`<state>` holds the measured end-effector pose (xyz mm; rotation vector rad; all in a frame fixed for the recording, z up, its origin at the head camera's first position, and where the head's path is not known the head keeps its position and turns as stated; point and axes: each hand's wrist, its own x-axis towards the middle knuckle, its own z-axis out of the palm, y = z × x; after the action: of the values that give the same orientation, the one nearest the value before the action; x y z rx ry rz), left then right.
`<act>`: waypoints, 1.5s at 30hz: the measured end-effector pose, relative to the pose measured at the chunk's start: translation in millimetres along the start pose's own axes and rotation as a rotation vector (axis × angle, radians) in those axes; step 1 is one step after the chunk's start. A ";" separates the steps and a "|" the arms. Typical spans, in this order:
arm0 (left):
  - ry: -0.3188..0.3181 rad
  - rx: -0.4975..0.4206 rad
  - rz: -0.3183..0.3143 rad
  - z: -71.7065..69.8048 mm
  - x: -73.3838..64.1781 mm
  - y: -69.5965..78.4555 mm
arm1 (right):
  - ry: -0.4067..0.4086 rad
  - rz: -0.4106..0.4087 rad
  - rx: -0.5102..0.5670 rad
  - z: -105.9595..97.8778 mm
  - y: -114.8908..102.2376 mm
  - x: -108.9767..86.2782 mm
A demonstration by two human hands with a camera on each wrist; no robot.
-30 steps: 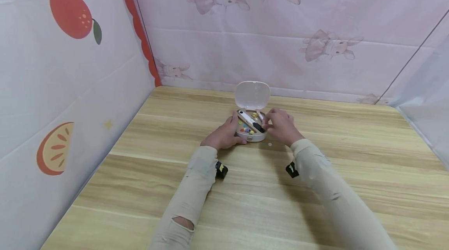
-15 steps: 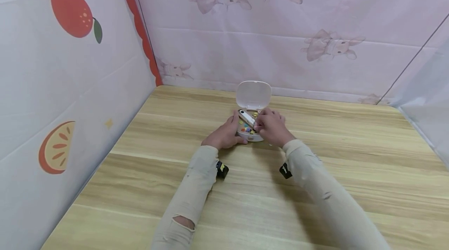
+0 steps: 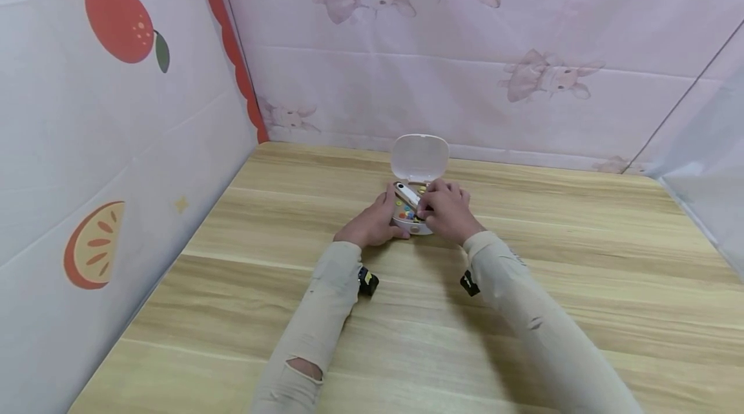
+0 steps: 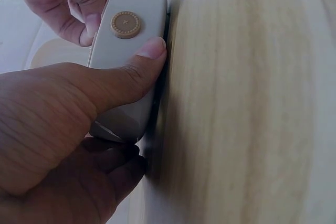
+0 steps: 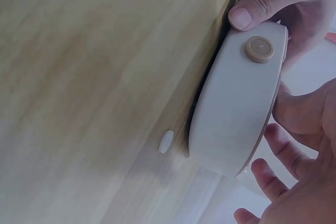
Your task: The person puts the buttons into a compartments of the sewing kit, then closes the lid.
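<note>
A small white sewing box (image 3: 414, 228) stands on the table with its lid (image 3: 420, 157) raised. Inside lie several coloured buttons (image 3: 403, 215) and a white tool (image 3: 409, 195) set diagonally, its dark lower end mostly covered. My left hand (image 3: 372, 220) grips the box's left side, thumb on the front wall beside the round brown clasp (image 4: 125, 24). My right hand (image 3: 447, 210) reaches over the right rim, thumb and index finger down inside near the tool's lower end. The right wrist view shows its other fingers (image 5: 269, 179) spread outside; what the fingertips touch is hidden.
A small white disc (image 5: 166, 141) lies on the wooden table (image 3: 407, 336) just in front of the box. Behind the table hangs a pink rabbit-print cloth (image 3: 372, 78). A fruit-print cloth (image 3: 174, 110) closes off the left side.
My right hand has moved left from the box's right edge to over the tool's lower end, covering the dark part. The left hand keeps its hold on the box.
</note>
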<state>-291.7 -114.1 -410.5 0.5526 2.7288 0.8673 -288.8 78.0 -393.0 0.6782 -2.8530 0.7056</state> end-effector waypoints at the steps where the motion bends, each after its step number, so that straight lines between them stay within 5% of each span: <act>1: 0.001 0.001 0.000 0.1 -0.2 -0.2 | 0.002 -0.002 -0.006 0.3 -0.4 0.0; 26: 0.002 -0.016 -0.001 0.2 -2.0 -1.3 | 0.025 -0.011 -0.127 4.8 -4.9 -0.2; 38: 0.001 -0.036 0.013 0.5 -1.9 1.4 | 0.116 -0.006 0.062 -11.1 15.4 -7.5; 45: -0.004 -0.023 -0.005 0.3 -0.5 -1.1 | 0.114 0.043 0.070 -31.0 33.7 -16.9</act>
<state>-291.5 -115.0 -411.4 0.5418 2.7117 0.8946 -288.6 125.9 -383.3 0.5678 -2.7583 0.8263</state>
